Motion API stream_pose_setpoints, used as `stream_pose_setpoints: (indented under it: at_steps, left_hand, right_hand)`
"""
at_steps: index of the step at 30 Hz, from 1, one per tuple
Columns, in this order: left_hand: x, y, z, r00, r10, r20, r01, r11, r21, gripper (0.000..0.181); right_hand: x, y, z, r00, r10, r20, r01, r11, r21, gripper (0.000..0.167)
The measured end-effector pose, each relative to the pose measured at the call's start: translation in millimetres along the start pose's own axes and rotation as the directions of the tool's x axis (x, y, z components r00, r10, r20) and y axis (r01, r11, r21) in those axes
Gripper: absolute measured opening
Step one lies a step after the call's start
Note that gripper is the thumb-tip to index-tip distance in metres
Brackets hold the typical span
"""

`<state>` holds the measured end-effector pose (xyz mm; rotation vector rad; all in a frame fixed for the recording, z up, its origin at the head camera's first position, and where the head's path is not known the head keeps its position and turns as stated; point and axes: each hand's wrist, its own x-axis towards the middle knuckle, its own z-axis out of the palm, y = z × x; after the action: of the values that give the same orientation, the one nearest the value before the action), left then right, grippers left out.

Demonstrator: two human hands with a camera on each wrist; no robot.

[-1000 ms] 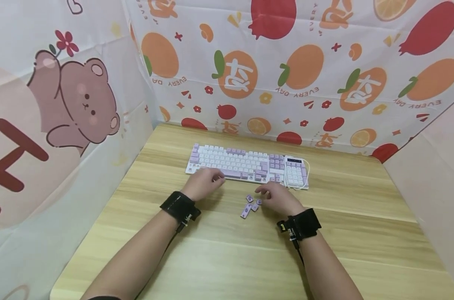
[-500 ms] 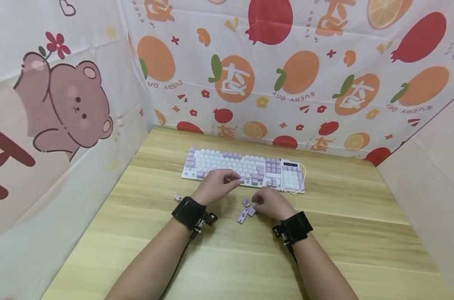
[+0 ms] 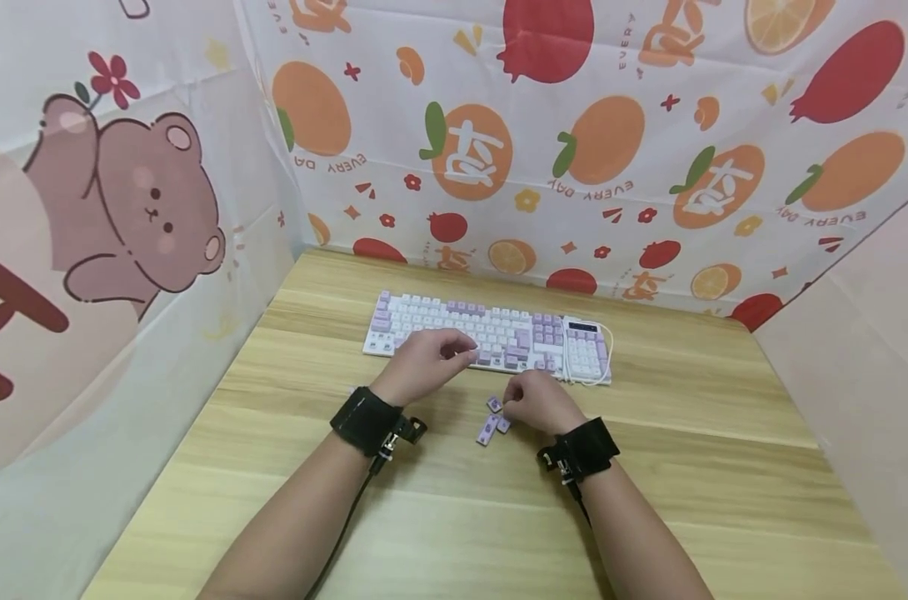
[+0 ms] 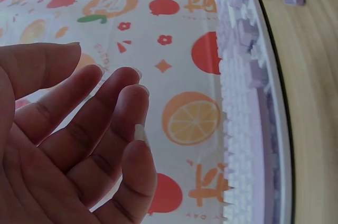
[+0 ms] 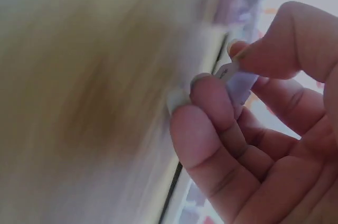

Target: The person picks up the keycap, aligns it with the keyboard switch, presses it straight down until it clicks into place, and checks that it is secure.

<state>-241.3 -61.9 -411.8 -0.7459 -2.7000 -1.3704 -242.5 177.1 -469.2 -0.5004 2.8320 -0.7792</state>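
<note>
My right hand (image 3: 541, 402) pinches a small light purple keycap (image 5: 241, 83) between thumb and fingers, seen in the right wrist view. Beside it on the table lie a square purple keycap (image 3: 495, 404), a longer purple keycap (image 3: 487, 430) and another small keycap (image 3: 503, 425). The white and purple keyboard (image 3: 491, 321) lies behind both hands. Over its front edge hovers my left hand (image 3: 427, 364), its fingers loosely bent and nothing between them in the left wrist view. That hand hides part of the keyboard's lower rows.
A white cable (image 3: 608, 350) loops over the keyboard's right end. The wooden table (image 3: 454, 533) meets a fruit-print cloth (image 3: 529, 200) at the back and a bear-print cloth (image 3: 154, 200) on the left. Black straps with cameras sit on both wrists.
My right hand has come down to the loose keycaps and taken hold of one. My left hand has shifted right along the keyboard's front edge. The head view has tilted slightly.
</note>
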Motion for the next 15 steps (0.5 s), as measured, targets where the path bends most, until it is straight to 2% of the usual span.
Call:
stream_pose_setpoints:
  at_steps: [3, 5, 7, 9, 11, 13, 15]
  left_hand:
    - [-2.2, 6.2, 0.4, 1.000, 0.026, 0.009, -0.026, 1.000, -0.005, 0.017]
    - [-3.8, 11.2, 0.8, 0.999, 0.049, 0.007, -0.049, 0.999, -0.007, 0.016]
    - [-5.7, 17.1, 1.4, 0.997, 0.078, 0.007, -0.078, 0.997, -0.020, 0.016]
    - [-7.6, 22.6, 2.7, 0.994, 0.113, 0.010, -0.112, 0.993, -0.037, 0.017]
    - [-9.5, 28.1, 3.8, 0.989, 0.149, 0.010, -0.148, 0.987, -0.055, 0.017]
    - [-11.1, 33.2, 4.4, 0.983, 0.185, -0.007, -0.185, 0.979, -0.082, 0.017]
    - [-12.8, 38.2, 3.7, 0.975, 0.218, -0.036, -0.221, 0.970, -0.100, 0.016]
  right_hand:
    - [-4.8, -3, -4, 0.998, 0.052, -0.041, -0.044, 0.980, 0.192, 0.007]
    - [-8.1, -7, -8, 0.994, 0.065, -0.085, -0.031, 0.934, 0.355, 0.013]
    - [-11.9, -14, -14, 0.990, 0.060, -0.127, 0.014, 0.856, 0.517, 0.017]
    - [-16.3, -22, -20, 0.988, 0.029, -0.154, 0.079, 0.755, 0.651, 0.018]
    - [-22.0, -31, -26, 0.985, -0.002, -0.175, 0.133, 0.658, 0.741, 0.020]
    - [-28.3, -39, -32, 0.979, -0.035, -0.200, 0.182, 0.586, 0.790, 0.024]
    - [-34.3, -47, -37, 0.970, -0.073, -0.233, 0.235, 0.545, 0.805, 0.027]
